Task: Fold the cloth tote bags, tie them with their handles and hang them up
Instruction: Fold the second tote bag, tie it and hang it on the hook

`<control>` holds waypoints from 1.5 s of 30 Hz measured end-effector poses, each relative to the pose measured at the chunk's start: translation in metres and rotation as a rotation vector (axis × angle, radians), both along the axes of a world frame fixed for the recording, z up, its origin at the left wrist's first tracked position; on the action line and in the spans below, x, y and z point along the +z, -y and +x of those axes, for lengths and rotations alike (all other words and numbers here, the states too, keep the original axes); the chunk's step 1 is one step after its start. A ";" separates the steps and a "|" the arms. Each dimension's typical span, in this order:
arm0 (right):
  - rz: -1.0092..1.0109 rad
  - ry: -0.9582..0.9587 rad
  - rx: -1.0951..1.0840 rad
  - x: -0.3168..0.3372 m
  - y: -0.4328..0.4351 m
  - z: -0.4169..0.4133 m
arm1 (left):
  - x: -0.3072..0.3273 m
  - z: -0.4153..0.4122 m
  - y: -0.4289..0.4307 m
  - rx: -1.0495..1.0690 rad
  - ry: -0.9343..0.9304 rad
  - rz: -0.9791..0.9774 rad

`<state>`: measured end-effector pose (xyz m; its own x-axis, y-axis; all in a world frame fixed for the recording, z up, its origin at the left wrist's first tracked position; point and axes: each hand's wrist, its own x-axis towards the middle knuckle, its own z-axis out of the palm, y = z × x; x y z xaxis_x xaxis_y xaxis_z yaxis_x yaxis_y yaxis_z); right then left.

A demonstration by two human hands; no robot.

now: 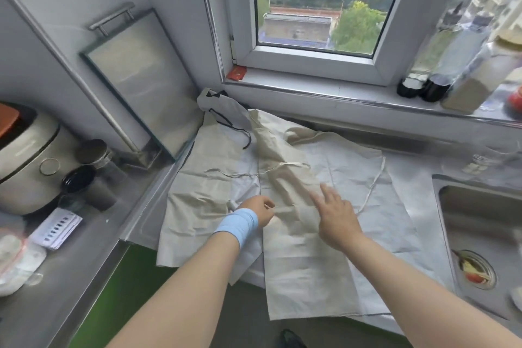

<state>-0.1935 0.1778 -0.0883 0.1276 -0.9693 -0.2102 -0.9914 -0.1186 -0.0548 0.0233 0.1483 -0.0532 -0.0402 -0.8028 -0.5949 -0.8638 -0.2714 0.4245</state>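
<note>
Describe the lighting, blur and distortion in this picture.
Head view: soft daylight from the window, hardly any shadow on the bags; the wide lens bends its frame; the right hand and the bottles at the edge look blurred.

Soft, overcast daylight entered through the window (319, 0) at the top and lit the pale tote bags (299, 248) evenly, with only faint shadows in their creases. The steel counter (84, 248) carried a dull sheen. Wide-angle distortion bowed the frame edges; the bottles (452, 65) on the sill (310, 87) were smeared, and the right hand (336, 220) showed slight motion blur.
</note>
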 end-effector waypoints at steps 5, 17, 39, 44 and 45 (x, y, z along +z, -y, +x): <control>0.289 -0.022 0.187 -0.005 0.041 0.005 | 0.000 0.000 0.043 0.013 -0.043 -0.140; -0.003 0.164 0.180 0.001 0.158 0.042 | -0.021 -0.022 0.135 -0.112 0.003 -0.126; 0.667 1.443 -0.491 0.059 0.147 -0.017 | 0.038 -0.079 0.147 0.397 -0.737 -0.015; 0.254 1.078 -0.837 0.030 0.140 -0.065 | 0.027 -0.097 0.142 0.192 -0.401 -0.192; 0.229 1.027 -0.862 0.023 0.138 -0.075 | 0.023 -0.102 0.140 0.070 -0.316 -0.197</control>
